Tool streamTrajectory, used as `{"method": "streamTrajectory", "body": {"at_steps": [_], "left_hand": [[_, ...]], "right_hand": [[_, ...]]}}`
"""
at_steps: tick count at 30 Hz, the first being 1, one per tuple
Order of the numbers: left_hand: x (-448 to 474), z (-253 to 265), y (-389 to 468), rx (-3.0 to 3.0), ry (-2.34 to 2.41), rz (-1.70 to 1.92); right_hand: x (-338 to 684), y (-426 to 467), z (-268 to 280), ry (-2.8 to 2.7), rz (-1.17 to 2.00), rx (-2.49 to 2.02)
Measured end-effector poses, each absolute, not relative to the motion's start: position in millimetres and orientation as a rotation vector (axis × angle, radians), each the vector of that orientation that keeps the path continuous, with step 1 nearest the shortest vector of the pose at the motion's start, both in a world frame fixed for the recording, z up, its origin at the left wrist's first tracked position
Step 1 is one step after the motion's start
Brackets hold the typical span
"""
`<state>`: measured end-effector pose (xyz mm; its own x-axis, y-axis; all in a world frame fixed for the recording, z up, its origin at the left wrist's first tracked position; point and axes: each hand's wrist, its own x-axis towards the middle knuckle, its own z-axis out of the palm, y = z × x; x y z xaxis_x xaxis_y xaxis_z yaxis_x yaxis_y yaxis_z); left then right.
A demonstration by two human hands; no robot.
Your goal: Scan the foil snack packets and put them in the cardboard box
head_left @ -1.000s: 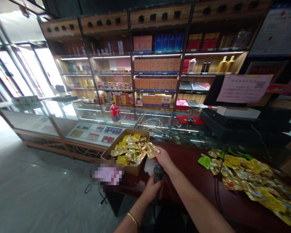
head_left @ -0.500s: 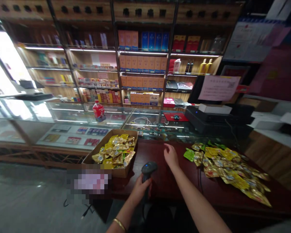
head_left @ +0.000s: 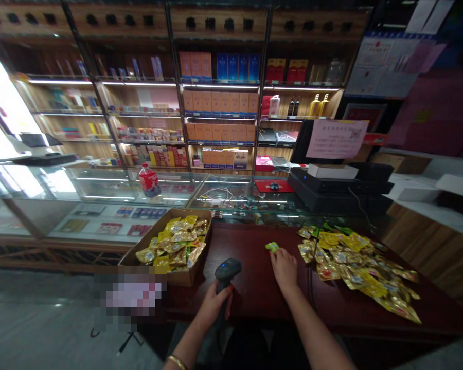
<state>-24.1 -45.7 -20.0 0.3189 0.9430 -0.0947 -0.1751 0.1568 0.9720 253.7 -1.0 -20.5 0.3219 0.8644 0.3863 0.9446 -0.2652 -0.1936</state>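
While left hand [head_left: 212, 304] stays wrapped around black pistol-shaped plastic scanner [head_left: 228, 268], right hand [head_left: 285, 270] now pinches green glossy packet [head_left: 271, 246], previously at edge of gold foil-packet pile [head_left: 358, 264].

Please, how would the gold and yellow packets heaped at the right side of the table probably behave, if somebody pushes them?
The gold and yellow packets are probably flexible, since they look creased. Their shiny surfaces suggest they may be slippery. They would likely slide rather than roll, as they look flattish and overlap loosely.
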Motion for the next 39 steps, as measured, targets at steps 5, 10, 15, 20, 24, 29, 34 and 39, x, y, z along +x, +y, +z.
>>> {"method": "streamTrajectory", "body": {"at_steps": [5, 10, 15, 20, 24, 29, 34, 39], "left_hand": [[-27, -15, -48, 1.095, 0.86, 0.928], [-30, -20, -46, 1.114, 0.81, 0.926], [-30, -20, -45, 1.1, 0.792, 0.931], [-30, -8, -49, 1.118, 0.763, 0.906], [-32, 0, -52, 1.129, 0.739, 0.911], [-29, -4, -51, 1.107, 0.76, 0.925], [-24, -10, -50, 1.059, 0.812, 0.984], [-23, -12, -50, 1.03, 0.77, 1.006]], "right_hand": [[228, -13, -30, -1.378, -0.238, -2.124], [226, -16, -35, -1.342, -0.052, -1.937], [233, -14, -35, -1.349, 0.131, -1.578], [229, -15, -33, -1.378, 0.13, -1.468], [227, -16, -31, -1.344, 0.174, -1.488], [229, -18, -31, -1.263, 0.365, -1.548], [219, -5, -5, -1.078, 0.592, -1.524], [140, 20, 66, -1.423, 0.723, -1.226]]}}
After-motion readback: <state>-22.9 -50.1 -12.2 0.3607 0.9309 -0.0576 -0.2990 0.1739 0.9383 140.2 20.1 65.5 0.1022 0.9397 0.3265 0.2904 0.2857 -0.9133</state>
